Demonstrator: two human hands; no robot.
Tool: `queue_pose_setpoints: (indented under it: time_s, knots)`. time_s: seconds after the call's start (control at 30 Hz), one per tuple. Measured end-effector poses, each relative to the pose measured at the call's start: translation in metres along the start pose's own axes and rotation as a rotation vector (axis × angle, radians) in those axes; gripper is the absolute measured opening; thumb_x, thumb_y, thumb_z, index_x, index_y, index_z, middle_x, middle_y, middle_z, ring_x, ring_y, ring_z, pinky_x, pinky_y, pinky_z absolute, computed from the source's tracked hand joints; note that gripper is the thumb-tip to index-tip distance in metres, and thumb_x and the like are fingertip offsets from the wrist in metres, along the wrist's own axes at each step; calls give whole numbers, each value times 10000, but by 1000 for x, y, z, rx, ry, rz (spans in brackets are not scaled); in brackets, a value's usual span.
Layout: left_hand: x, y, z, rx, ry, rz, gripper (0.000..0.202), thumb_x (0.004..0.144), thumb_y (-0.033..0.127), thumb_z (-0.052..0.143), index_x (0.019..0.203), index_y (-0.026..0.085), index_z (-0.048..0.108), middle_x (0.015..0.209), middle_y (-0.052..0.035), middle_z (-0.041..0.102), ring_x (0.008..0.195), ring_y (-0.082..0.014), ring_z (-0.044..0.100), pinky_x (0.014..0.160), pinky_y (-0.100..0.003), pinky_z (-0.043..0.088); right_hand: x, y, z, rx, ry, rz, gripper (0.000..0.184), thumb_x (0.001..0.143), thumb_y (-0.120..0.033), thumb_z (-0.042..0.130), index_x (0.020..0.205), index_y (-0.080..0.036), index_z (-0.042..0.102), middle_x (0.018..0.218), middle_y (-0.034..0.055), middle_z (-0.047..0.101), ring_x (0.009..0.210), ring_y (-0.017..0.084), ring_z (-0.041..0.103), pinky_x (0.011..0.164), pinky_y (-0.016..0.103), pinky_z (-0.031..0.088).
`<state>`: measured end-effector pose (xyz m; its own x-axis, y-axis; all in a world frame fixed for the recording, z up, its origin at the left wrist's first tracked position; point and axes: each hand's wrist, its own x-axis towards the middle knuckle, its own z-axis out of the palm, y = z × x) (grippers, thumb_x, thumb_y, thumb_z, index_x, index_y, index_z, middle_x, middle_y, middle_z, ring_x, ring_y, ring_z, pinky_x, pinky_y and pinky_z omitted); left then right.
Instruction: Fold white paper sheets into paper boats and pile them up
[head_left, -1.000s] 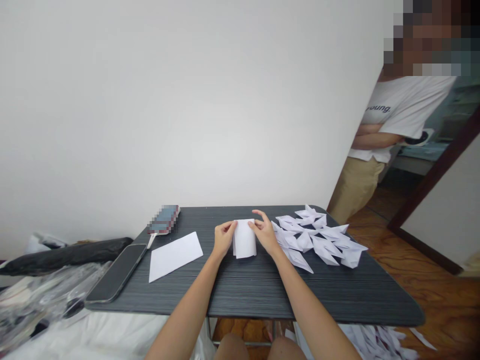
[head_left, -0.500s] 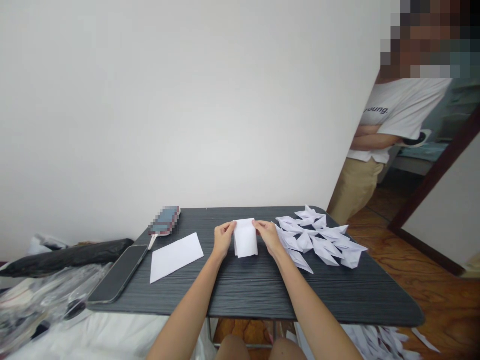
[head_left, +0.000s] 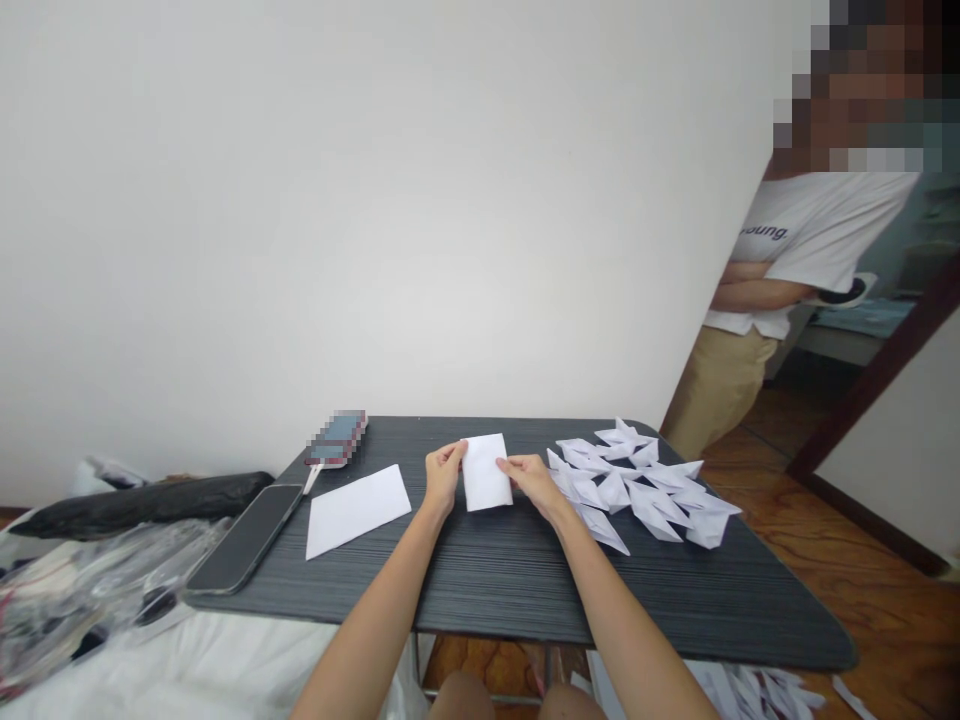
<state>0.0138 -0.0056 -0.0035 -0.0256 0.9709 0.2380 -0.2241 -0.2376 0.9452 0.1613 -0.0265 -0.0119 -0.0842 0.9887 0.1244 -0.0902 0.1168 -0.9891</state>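
A folded white sheet of paper (head_left: 486, 478) is held upright above the middle of the dark table. My left hand (head_left: 444, 476) pinches its upper left corner between thumb and fingers. At the sheet's right edge, a little below the top, my right hand (head_left: 531, 480) grips it with the thumb in front. Several folded paper shapes (head_left: 613, 490) with pointed ends lie in a cluster just right of my right hand. A flat stack or sheet of white paper (head_left: 358, 510) rests on the table to the left.
The dark table (head_left: 510, 590) stands against a white wall. A phone (head_left: 244, 540) lies at its left edge, behind it a blurred-out device (head_left: 337, 440). A person (head_left: 795, 250) with folded arms stands at the right. Paper pieces (head_left: 757, 690) lie below the table.
My right hand has slid from the paper's top right corner down its right edge. The paper's layers now lie closer together. The view has shifted slightly.
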Motion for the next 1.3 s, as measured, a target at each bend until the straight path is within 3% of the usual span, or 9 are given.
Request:
queue_pose_setpoints:
  time_s: [0.13,0.5,0.63,0.73,0.87,0.97,1.07,1.13,1.3]
  knots:
    - [3,-2,-2,-57,25,-9,324,623,374,592,720,67,624,590,-35,582,516,-101,496,490,-213,392,-1,1,1,-10,9,-4,361,585,-452,592,651,-100,632,570,33,617,511,143,542,493,253,403]
    - [11,-1,-16,-102,292,44,348,576,378,615,734,69,622,623,-41,609,527,-104,519,497,-209,398,-10,-5,6,-64,-285,-3,268,628,-374,574,690,-114,601,605,49,627,591,156,596,580,269,435]
    - [13,-3,-19,-75,340,88,333,611,357,588,782,73,621,697,-59,631,604,-128,558,579,-243,442,-5,-1,7,-235,44,-178,243,682,-362,504,648,-133,578,576,38,594,543,147,558,561,281,427]
    - [11,-2,-18,61,281,136,328,664,351,542,826,78,622,781,-89,640,705,-171,584,656,-293,457,-5,-3,7,-443,350,-414,219,734,-307,434,622,-157,547,635,40,564,616,151,521,609,284,408]
    - [-1,11,-12,449,320,443,324,748,257,460,1043,154,543,1080,-110,544,1000,-204,495,844,-340,367,-14,-10,11,-635,446,-614,209,789,-213,337,687,-171,514,707,49,523,688,157,484,654,282,381]
    - [-13,21,-5,820,70,755,341,782,159,389,1103,219,488,1219,-87,426,1132,-185,368,935,-369,226,-18,-12,15,-761,303,-665,224,800,-160,307,718,-177,514,729,53,526,721,162,486,673,281,372]
    - [-21,22,-1,1072,-226,871,334,797,98,326,1032,230,523,1159,-76,488,1118,-193,383,918,-428,140,-19,-11,19,-856,172,-720,234,801,-130,301,772,-183,527,773,55,542,772,170,490,700,290,366]
    - [-23,21,0,1154,-281,877,309,805,92,306,955,205,551,1050,-78,557,1092,-200,407,887,-428,134,-19,-11,20,-880,147,-743,234,806,-133,301,803,-186,529,805,59,544,791,174,487,710,299,364]
    - [-21,23,-3,1237,-218,819,243,823,138,316,779,176,552,793,-46,602,969,-178,474,830,-375,149,-19,-14,14,-861,194,-749,243,819,-150,292,771,-187,527,808,60,540,791,176,480,718,311,357]
